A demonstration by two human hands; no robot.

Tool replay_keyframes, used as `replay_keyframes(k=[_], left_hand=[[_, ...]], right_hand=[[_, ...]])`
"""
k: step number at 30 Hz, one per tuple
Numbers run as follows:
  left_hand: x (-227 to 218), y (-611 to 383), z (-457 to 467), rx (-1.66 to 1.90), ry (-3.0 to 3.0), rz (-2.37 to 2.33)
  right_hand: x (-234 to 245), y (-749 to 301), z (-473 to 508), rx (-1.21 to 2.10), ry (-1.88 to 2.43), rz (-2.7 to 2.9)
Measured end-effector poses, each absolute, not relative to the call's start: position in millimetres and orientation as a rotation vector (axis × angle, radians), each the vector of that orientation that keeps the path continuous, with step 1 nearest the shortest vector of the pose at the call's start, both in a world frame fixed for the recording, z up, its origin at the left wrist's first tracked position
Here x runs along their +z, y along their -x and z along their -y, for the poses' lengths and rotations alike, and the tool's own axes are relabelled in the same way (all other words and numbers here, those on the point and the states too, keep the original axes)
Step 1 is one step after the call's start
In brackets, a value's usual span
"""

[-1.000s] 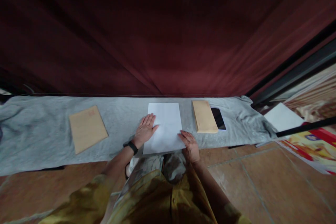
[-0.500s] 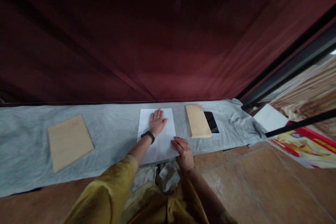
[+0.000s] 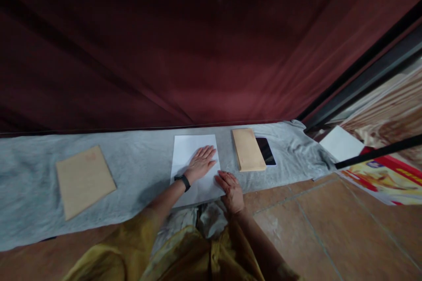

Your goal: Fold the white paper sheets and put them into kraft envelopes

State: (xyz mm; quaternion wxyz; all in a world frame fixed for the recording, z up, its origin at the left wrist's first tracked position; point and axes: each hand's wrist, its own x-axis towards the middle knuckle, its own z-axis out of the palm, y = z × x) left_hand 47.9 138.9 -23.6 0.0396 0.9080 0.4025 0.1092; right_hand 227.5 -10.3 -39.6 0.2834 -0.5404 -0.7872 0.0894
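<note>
The step in hand looks to be smoothing or steadying a sheet of paper (image 3: 186, 149): the left grip (image 3: 201, 162) lies palm down on it, fingers reaching toward the sheet's right edge, straight and only slightly spread, with the thumb set apart and nothing pinched. The right grip (image 3: 232, 191) rests at the near part of that same edge, its fingers close together and their tips at the paper; its thumb cannot be made out, so I cannot tell whether it pinches the edge. From here, a next move would seem to call for the right grip to steady the edge while the left palm slides or lifts without wrinkling the sheet. The paper is plain white and rectangular, lying flat under the left grip and mostly to the left of the right one, on a cloth-covered surface (image 3: 141, 153); a faint crease may run through its nearer part, and no writing can be made out. A brown envelope (image 3: 85, 182) lies well apart, left of the left grip, while a narrower brown packet (image 3: 249, 149) sits beyond the right grip and to its right, beside a dark phone (image 3: 266, 151).
</note>
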Motion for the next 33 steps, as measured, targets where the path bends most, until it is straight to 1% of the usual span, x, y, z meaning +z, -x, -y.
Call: replay_keyframes(k=[4,8,11,15,20,24,27,30,33], left_hand=[[-23,17,-108,0.41,-2.794,-1.3],[-23,66,-55,0.431,-2.794,-1.359],[-21,79,-15,0.422,-2.795,-1.442],[-17,64,18,0.365,-2.831,-1.46],[-13,36,18,0.306,-2.734,-1.541],[-7,33,2,0.298,-2.736,-1.436],[-3,40,-6,0.281,-2.794,-1.335],[-1,46,-7,0.226,-2.84,-1.33],[-2,46,-9,0.209,-2.858,-1.341]], right_hand=[[-41,-228,11,0.244,1.429,2.1],[-43,-230,12,0.235,1.405,2.1],[-45,-232,13,0.236,1.386,2.108],[-46,-237,11,0.244,1.37,2.121],[-40,-238,-1,0.25,1.449,2.067],[-34,-231,-3,0.233,1.531,1.988],[-32,-229,9,0.235,1.51,2.0],[-29,-233,28,0.269,1.451,2.025],[-21,-237,40,0.293,1.503,1.869]])
